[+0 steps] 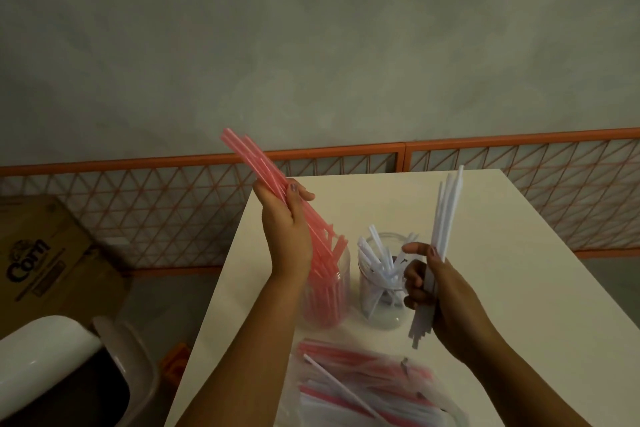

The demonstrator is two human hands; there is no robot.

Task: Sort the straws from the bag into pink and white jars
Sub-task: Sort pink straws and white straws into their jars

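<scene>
A: Hands?
B: Left hand (287,236) clenched on a bundle of thin pink plastic straws (258,170), tilted over the pink-filled jar (327,291). Right hand (446,302) grips approx. 4 white straws (448,211), upright.
A: Jars, bag?
B: 2 clear round jars on the smooth tabletop (502,253); white-filled jar (381,291) beside the pink. Crinkly clear bag (367,388) w/ mixed straws nearest the camera.

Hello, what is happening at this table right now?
A person is sorting straws by colour. The left hand holds pink straws above the pink jar; the right hand holds white straws beside the white jar. More mixed straws lie in the bag nearby.
</scene>
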